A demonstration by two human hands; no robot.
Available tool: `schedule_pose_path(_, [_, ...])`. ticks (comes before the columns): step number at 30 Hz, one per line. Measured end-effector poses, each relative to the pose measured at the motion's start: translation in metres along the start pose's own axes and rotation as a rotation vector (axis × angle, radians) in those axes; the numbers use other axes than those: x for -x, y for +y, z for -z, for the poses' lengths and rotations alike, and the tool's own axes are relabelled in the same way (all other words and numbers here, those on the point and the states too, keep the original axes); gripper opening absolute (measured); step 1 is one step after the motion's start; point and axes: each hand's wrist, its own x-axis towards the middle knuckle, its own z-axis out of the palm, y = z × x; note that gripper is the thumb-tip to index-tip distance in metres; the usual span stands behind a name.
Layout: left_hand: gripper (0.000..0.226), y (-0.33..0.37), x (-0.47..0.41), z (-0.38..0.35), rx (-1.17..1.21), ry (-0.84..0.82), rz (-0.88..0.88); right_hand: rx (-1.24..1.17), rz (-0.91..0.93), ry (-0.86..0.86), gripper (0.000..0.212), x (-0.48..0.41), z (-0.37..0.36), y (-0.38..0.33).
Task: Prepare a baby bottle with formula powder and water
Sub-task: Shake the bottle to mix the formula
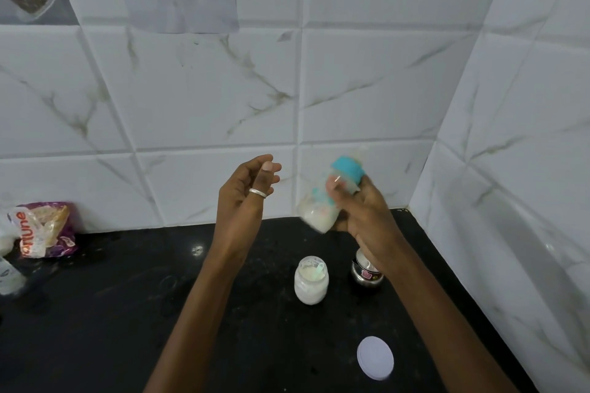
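My right hand grips a clear baby bottle with a teal collar, tilted and blurred, held above the black counter; white milky liquid sits in its base. My left hand is raised beside it, empty, fingers loosely curled, a silver ring on one finger. Below on the counter stands an uncapped jar of white formula powder with a pale scoop inside. Its white round lid lies flat near the front right.
A small steel cup stands right of the jar, partly behind my right forearm. A purple and white food packet leans against the wall at the left, by a clear container. White marble tiles close the back and right.
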Motion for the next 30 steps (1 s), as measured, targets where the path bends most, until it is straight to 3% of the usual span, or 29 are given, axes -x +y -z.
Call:
schedule_pose_path(3, [0.036, -0.001, 0.000, 0.001, 0.000, -0.001, 0.001, -0.136, 0.030, 0.112, 0.061, -0.004, 0.000, -0.002])
schedule_pose_path(7, [0.041, 0.000, -0.001, -0.001, 0.000, -0.005, 0.004, 0.061, -0.021, -0.076, 0.049, 0.002, -0.001, 0.003])
schedule_pose_path(11, [0.038, -0.001, -0.001, 0.000, 0.002, 0.001, 0.008, -0.200, 0.095, 0.098, 0.062, -0.002, 0.002, -0.005])
schedule_pose_path(15, [0.036, -0.002, -0.002, -0.001, -0.002, -0.001, 0.010, 0.026, 0.063, -0.045, 0.046, 0.002, 0.000, 0.001])
schedule_pose_path(19, [0.044, -0.001, -0.003, -0.001, 0.006, 0.002, 0.007, -0.190, 0.113, 0.105, 0.058, -0.004, 0.004, -0.004])
schedule_pose_path(24, [0.044, 0.000, -0.004, -0.004, 0.002, -0.001, 0.003, 0.057, 0.052, -0.029, 0.050, -0.004, 0.005, 0.001])
schedule_pose_path(28, [0.045, 0.000, -0.004, -0.006, 0.012, -0.003, 0.004, -0.146, 0.119, 0.124, 0.076, -0.010, 0.009, -0.007])
schedule_pose_path(30, [0.045, 0.000, -0.004, -0.006, 0.006, -0.002, 0.005, -0.062, 0.101, 0.075, 0.064, -0.008, 0.006, -0.005])
